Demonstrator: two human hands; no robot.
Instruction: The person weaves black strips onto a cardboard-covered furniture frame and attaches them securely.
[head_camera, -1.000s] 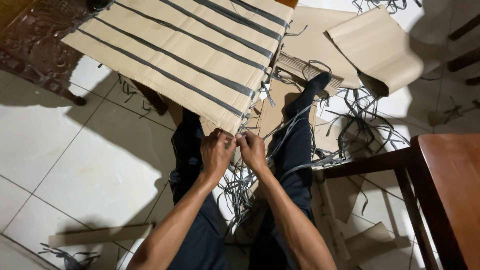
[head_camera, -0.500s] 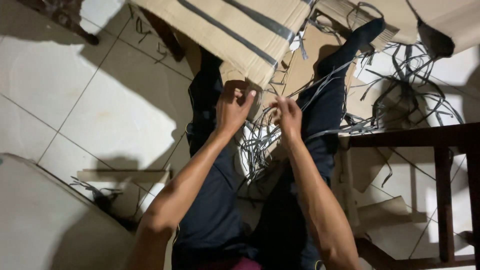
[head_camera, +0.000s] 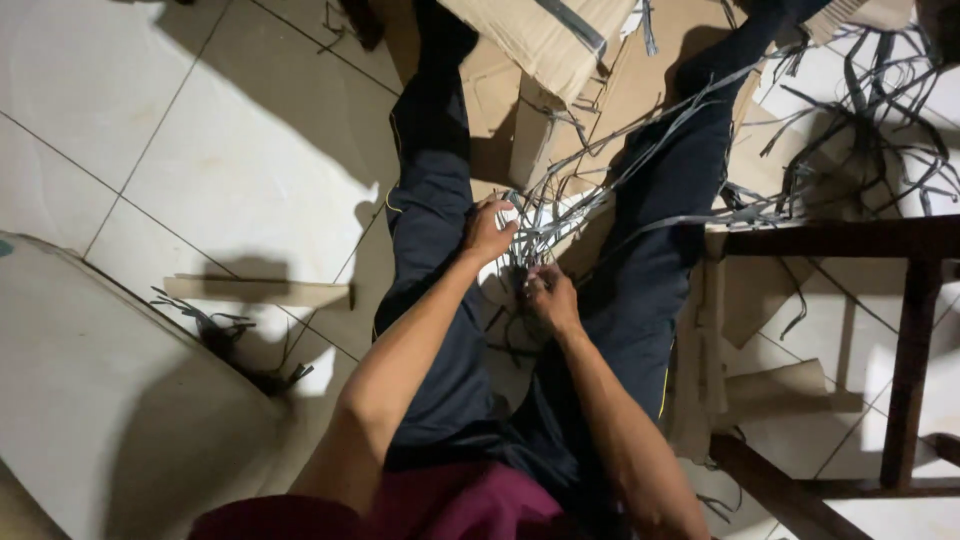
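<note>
The person sits on a white tiled floor (head_camera: 230, 160), legs in dark trousers stretched toward 12 o'clock. Between the knees, the right hand (head_camera: 550, 298) closes its grip on grey strips (head_camera: 560, 215); just at 11 o'clock of it, the left hand (head_camera: 488, 228) pinches the same bundle. Farther off lie cardboard sheets (head_camera: 545, 40); a wooden chair frame (head_camera: 850, 240) stands at 3 o'clock.
</note>
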